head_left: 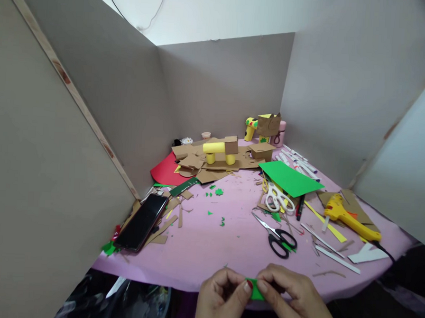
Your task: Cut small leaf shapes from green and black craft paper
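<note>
Between my two hands, at the table's front edge, is a small green paper piece (258, 290). My left hand (223, 297) pinches its left side between thumb and fingers. On its right side, my right hand (291, 296) pinches it the same way. Black-handled scissors (279, 238) lie open just beyond my right hand. Farther off are white-handled scissors (279, 199) and a green paper sheet (291, 178). Small green cutouts, one flower-shaped (219, 192), lie on the pink tablecloth (197, 234).
A phone (143, 222) lies at the left among cardboard scraps. At the back stands a yellow tube figure with a cardboard box head (215, 148). To the right are a yellow glue gun (351, 221), paper strips and markers (300, 161). Grey panels (223, 83) enclose the table.
</note>
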The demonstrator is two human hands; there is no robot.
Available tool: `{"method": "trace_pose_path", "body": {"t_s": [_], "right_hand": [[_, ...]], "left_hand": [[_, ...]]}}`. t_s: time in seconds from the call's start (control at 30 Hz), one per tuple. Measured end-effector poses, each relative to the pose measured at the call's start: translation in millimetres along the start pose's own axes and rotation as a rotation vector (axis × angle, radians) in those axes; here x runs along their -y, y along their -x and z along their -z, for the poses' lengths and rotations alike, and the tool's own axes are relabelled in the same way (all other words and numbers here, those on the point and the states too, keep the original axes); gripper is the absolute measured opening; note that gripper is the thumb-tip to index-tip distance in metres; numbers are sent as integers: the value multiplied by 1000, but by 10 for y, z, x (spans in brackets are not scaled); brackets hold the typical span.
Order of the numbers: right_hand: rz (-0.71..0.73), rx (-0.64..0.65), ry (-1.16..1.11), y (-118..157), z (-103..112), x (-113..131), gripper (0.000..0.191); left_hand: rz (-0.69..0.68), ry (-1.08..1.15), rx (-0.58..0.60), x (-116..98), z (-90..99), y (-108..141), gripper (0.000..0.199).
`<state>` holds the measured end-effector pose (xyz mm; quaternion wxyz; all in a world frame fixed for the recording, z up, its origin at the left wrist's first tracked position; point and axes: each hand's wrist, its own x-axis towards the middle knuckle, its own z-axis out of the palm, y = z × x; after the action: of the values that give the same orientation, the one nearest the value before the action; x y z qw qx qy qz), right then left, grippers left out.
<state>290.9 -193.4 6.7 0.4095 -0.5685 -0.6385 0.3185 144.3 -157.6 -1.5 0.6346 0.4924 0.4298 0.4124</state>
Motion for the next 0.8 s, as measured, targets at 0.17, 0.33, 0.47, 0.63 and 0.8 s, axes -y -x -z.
{"method": "trace_pose_path", "body": {"t_s": [0.17, 0.33, 0.47, 0.63, 0.8], "right_hand": [[18, -71, 19, 23, -20, 14, 30], [56, -139, 23, 44, -76, -5, 29], [95, -159, 25, 54, -72, -50, 30], [77, -138, 51, 45, -64, -79, 31], [81, -123, 77, 20, -52, -75, 29]], "left_hand": [[-60, -69, 35, 115, -25, -6, 35], [-53, -133, 47, 184, -21, -31, 40], [52, 45, 141, 118, -23, -54, 39], [117, 90, 180, 96, 20, -52, 36], [35, 13, 157, 109, 59, -56, 33]]}}
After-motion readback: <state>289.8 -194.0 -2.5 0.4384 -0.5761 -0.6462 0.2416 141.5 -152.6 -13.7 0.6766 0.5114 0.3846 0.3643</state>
